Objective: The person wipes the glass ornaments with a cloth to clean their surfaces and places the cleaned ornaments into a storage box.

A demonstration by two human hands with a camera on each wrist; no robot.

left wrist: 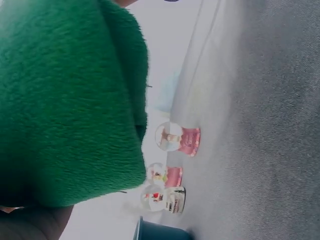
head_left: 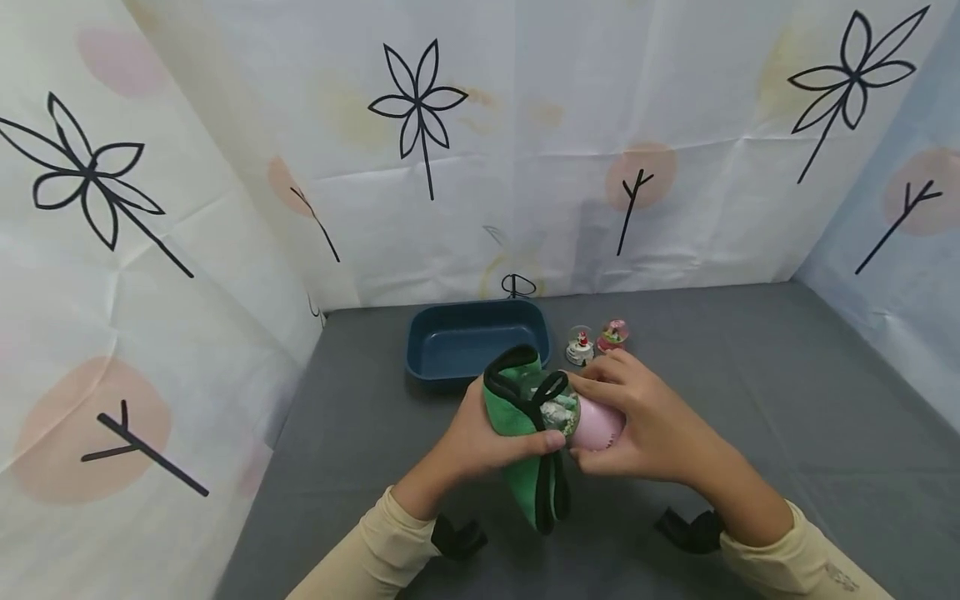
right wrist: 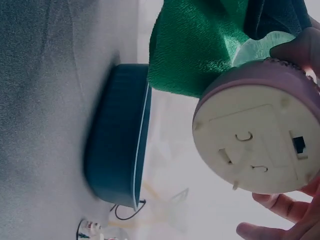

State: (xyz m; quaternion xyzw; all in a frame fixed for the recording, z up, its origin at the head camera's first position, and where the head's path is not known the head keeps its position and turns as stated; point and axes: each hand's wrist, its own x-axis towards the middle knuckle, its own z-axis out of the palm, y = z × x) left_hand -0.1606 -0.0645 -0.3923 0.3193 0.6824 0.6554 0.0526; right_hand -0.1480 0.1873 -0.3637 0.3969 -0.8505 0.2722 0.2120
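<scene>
A snow globe with a pink base (head_left: 597, 423) is held in my right hand (head_left: 637, 417), fingers and thumb around the base. Its cream underside (right wrist: 260, 140), with a small dark switch, faces the right wrist camera. My left hand (head_left: 487, 437) grips a green cloth (head_left: 517, 417) with black edging, wrapped against the clear dome (head_left: 561, 412); the left thumb lies along the dome side. In the left wrist view the cloth (left wrist: 70, 105) hides most of the left hand and the held globe.
A blue rectangular basin (head_left: 480, 342) stands behind the hands. Right of it are a white-based snow globe (head_left: 580, 346) and a pink-based one (head_left: 613, 335). The left wrist view shows another pink-based globe (left wrist: 180, 139) on the grey tabletop (head_left: 750, 375). Patterned sheets (head_left: 525, 167) enclose the table.
</scene>
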